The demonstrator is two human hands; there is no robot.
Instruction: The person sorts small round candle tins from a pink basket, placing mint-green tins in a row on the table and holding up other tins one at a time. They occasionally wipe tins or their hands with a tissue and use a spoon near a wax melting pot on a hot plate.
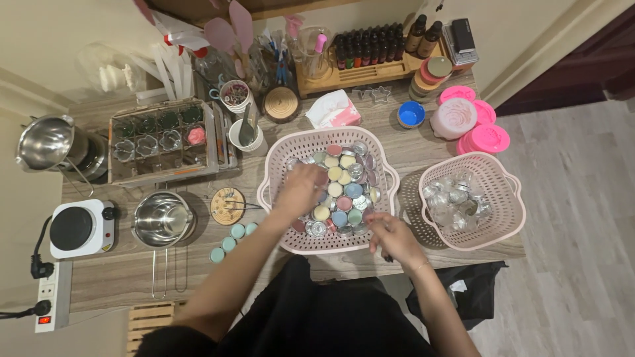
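Our left hand (299, 188) dips into the pink basket (281, 155), fingers curled among small tins (344, 192); whether it grips one, we cannot tell. Our right hand (390, 235) rests half-closed at the near rim. The tins look light, stiff and slick, best pinched by their edges. A second basket (509, 218) sits right.

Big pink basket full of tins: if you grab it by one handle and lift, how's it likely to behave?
The pink basket looks like thin slotted plastic, so it probably flexes and sags under load. The round tins are piled loose, so they would likely slide to the low side and rattle. Both the left hand and right hand are at it; a two-handed lift seems safer.
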